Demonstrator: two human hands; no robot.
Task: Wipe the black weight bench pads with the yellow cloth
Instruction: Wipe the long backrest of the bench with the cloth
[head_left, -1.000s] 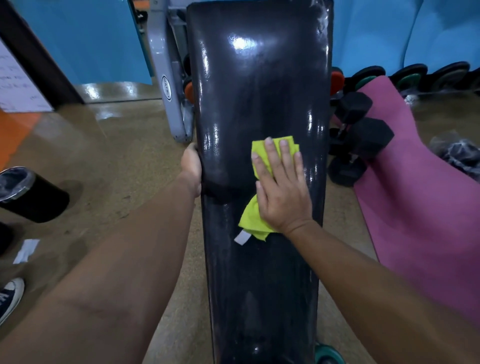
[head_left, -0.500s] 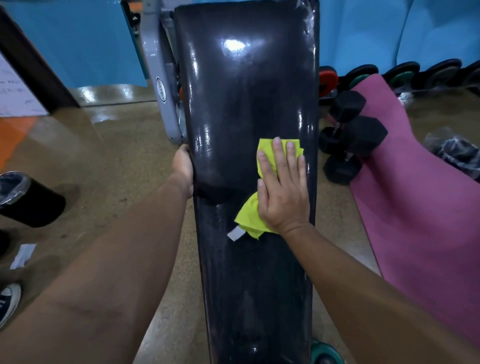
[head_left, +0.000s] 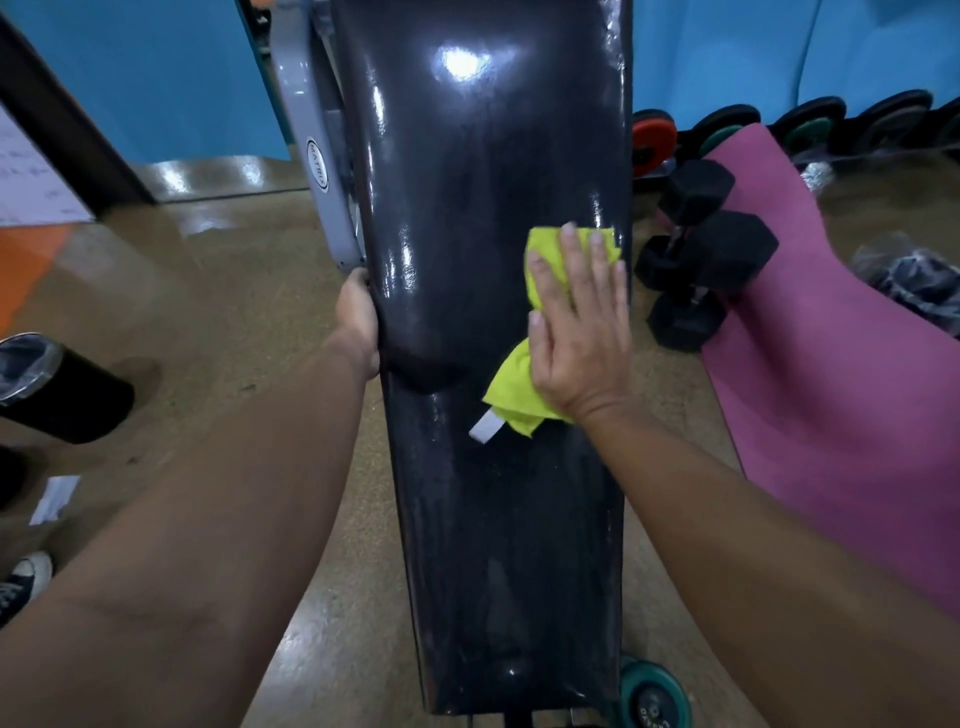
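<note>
Black, glossy upholstery covers the bench pads, which run from the near edge of the view to the top and show bright light reflections on the upper section. A seam or gap between two pad sections lies at roughly mid-height, near the left hand.

The yellow cloth lies flat on the pad surface, toward the right edge of the pad. A white tag projects from its lower left corner. One part of the cloth shows above the fingertips; another part shows below the palm.

The right hand presses palm-down on the cloth with the fingers extended and held together. The hand is flat and spread over the cloth rather than closed around it.

The left hand grips the left edge of the pad, just beside the grey metal frame. The fingers wrap under the edge and are hidden; the thumb side rests against the pad.

Surroundings:
- Black hex dumbbells stand on the floor right of the bench, touching the pink mat.
- A row of weight plates lines the blue wall.
- A black cylindrical bin stands at the far left.
- A teal-rimmed wheel sits at the near foot of the bench.
</note>
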